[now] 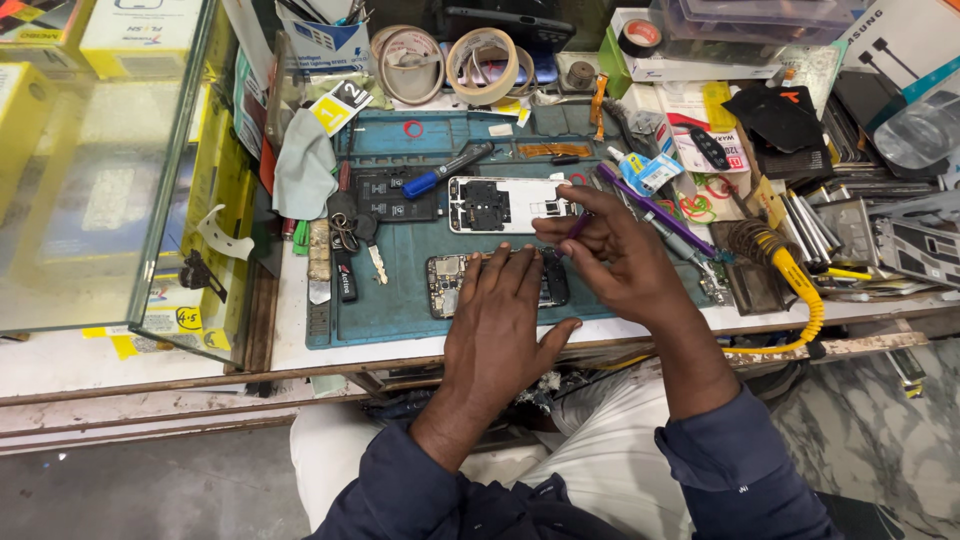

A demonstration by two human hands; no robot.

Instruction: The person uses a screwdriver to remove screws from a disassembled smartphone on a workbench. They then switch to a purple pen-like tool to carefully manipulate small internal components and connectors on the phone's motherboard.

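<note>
Head view shows our left hand (497, 325) lying flat and open on the opened phone (497, 280), to keep it from sliding on the mat (400, 300). Our right hand (610, 255) pinches a thin purple tool (580, 223) just above it; the white back cover (510, 203) waits beyond our fingers.
</note>
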